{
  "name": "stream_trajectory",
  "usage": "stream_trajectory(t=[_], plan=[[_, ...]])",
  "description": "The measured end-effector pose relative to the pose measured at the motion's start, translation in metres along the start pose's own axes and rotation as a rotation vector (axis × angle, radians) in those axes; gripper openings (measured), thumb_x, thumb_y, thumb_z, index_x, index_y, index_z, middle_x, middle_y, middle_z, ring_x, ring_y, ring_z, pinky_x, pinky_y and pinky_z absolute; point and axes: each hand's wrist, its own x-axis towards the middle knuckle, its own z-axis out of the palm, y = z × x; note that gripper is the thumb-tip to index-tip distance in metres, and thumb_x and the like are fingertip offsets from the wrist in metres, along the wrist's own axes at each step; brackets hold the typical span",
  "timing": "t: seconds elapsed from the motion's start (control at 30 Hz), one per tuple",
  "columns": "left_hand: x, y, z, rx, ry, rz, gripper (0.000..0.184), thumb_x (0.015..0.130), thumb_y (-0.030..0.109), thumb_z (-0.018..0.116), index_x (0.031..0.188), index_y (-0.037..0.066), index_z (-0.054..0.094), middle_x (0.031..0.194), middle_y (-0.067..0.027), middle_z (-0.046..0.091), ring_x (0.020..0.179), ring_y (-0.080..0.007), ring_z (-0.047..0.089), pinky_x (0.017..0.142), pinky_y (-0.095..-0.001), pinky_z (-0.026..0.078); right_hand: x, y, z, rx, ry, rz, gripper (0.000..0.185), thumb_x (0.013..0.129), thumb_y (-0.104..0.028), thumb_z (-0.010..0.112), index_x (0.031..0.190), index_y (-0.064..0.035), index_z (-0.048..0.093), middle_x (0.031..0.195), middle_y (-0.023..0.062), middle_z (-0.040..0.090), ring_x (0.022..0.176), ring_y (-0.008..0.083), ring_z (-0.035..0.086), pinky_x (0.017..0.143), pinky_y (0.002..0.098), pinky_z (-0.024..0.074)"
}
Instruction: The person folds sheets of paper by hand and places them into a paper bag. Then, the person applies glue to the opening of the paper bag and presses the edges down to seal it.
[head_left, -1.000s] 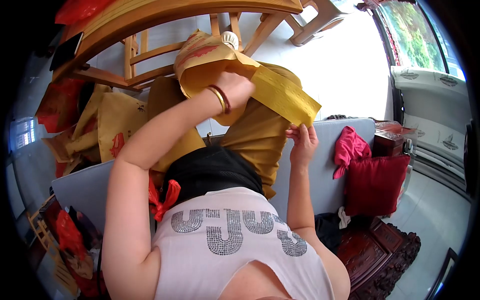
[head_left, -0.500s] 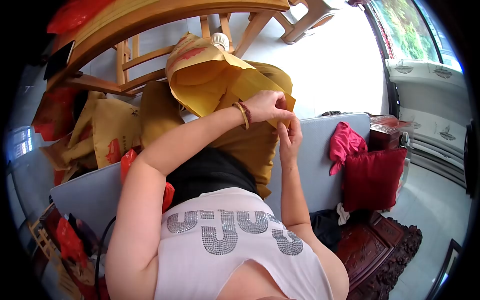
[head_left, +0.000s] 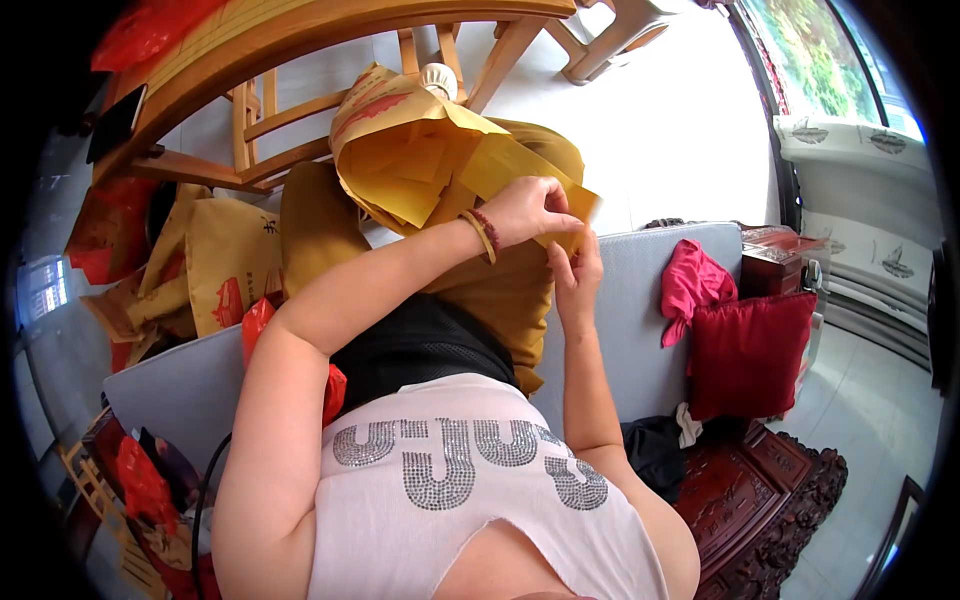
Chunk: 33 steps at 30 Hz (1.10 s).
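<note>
Yellow paper [head_left: 505, 168]: a strip angled across the person's lap, above the brown trousers [head_left: 515, 275]; its far end lies at the paper bag's mouth, though whether it is joined to the bag cannot be told
Left hand [head_left: 525, 213]: thumb and bent fingers gripping the strip near its free end; bracelets [head_left: 487, 234] at the wrist
Right hand [head_left: 575, 278]: thumb and fingertips pinching the near corner of the same end, just beside the left thumb
Paper bag [head_left: 372, 110]: tilted on the lap, mouth open toward the person, red print outside, yellow inside
More paper bags [head_left: 222, 258]: left of the legs, beside the seat
Seat pad [head_left: 625, 310]: grey-blue, under the person; pink cloth [head_left: 695, 285] and red cushion [head_left: 752, 352] at the right end
Tabletop [head_left: 212, 84]: wooden, ahead and to the left; red plastic bag [head_left: 150, 30] on it, flat dark device [head_left: 116, 123] at its edge
</note>
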Motion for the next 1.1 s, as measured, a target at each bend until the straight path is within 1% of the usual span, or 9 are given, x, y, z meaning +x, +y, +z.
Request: stream_trajectory(t=[0.13,0.23,0.33,0.37,0.47,0.6,0.9,1.03,1.1], plan=[[-0.003,0.005,-0.001,0.021,0.020,-0.011,0.035,0.073,0.031,0.069,0.083,-0.001,0.059,0.080,-0.0113,0.062,0.074,-0.0179,0.059,0.070,-0.0289,0.047,0.003,-0.006,-0.001,-0.241,-0.003,-0.269,0.035,0.078,-0.013,0.063,0.107,0.0021,0.050,0.094,0.0142,0.052,0.080,0.0265,0.054,0.067,0.0323,0.0445],[-0.004,0.007,0.003,0.062,0.074,0.033,0.037,0.071,0.031,0.070,0.083,-0.002,0.060,0.080,-0.0135,0.063,0.073,-0.0216,0.060,0.068,-0.0303,0.048,0.003,-0.008,0.009,-0.365,0.035,-0.295,0.038,0.077,-0.012,0.063,0.109,0.0017,0.050,0.092,0.0146,0.052,0.078,0.0262,0.053,0.067,0.0319,0.0446],[-0.004,0.003,0.002,0.106,0.113,0.085,0.035,0.073,0.031,0.068,0.084,-0.001,0.059,0.082,-0.0131,0.061,0.075,-0.0227,0.059,0.070,-0.0312,0.048,0.004,-0.010,0.004,-0.213,-0.015,-0.132,0.040,0.078,-0.012,0.063,0.113,0.0020,0.049,0.091,0.0114,0.055,0.075,0.0214,0.054,0.066,0.0313,0.0455],[-0.003,0.001,0.000,0.146,0.122,0.116,0.033,0.074,0.030,0.068,0.085,0.000,0.059,0.083,-0.0123,0.060,0.077,-0.0217,0.058,0.071,-0.0310,0.047,0.003,0.002,0.003,0.122,-0.002,0.048,0.036,0.084,-0.013,0.056,0.115,0.0028,0.049,0.092,0.0066,0.058,0.073,0.0138,0.053,0.065,0.0278,0.0461],[0.002,-0.003,-0.006,0.291,0.190,0.221,0.028,0.076,0.026,0.066,0.087,0.003,0.058,0.084,-0.0107,0.057,0.080,-0.0225,0.056,0.074,-0.0320,0.046,0.007,0.006,-0.006,0.644,-0.002,0.237,0.028,0.090,-0.015,0.047,0.112,0.0039,0.051,0.096,0.0047,0.058,0.076,0.0088,0.054,0.066,0.0242,0.0468],[-0.002,-0.009,-0.005,0.708,0.335,0.332,0.021,0.073,0.018,0.064,0.088,0.006,0.055,0.083,-0.0090,0.053,0.082,-0.0254,0.054,0.078,-0.0344,0.045,0.011,0.019,-0.015,0.806,-0.027,0.302,0.026,0.092,-0.016,0.045,0.104,0.0044,0.054,0.092,0.0066,0.060,0.082,0.0112,0.058,0.070,0.0245,0.0480],[0.000,-0.014,-0.018,0.819,0.395,0.339,0.020,0.073,0.016,0.063,0.088,0.009,0.052,0.088,-0.0067,0.052,0.085,-0.0254,0.053,0.076,-0.0350,0.045,0.023,-0.001,-0.004,0.667,0.054,0.227,0.027,0.092,-0.021,0.048,0.095,0.0032,0.060,0.087,0.0049,0.061,0.077,0.0097,0.058,0.068,0.0221,0.0461],[-0.007,0.010,0.006,0.794,0.397,0.374,0.022,0.070,0.018,0.065,0.086,0.008,0.052,0.087,-0.0062,0.052,0.085,-0.0231,0.054,0.074,-0.0349,0.046,0.038,0.019,-0.014,0.701,-0.123,0.191,0.029,0.092,-0.023,0.046,0.092,0.0024,0.060,0.080,0.0048,0.062,0.072,0.0099,0.058,0.063,0.0213,0.0466],[-0.002,0.005,0.005,0.798,0.343,0.321,0.023,0.070,0.017,0.065,0.086,0.008,0.052,0.087,-0.0059,0.051,0.085,-0.0224,0.054,0.073,-0.0343,0.047,0.037,-0.002,-0.011,0.526,0.014,0.234,0.030,0.093,-0.024,0.046,0.091,0.0021,0.060,0.076,0.0048,0.061,0.070,0.0103,0.058,0.060,0.0212,0.0469]])
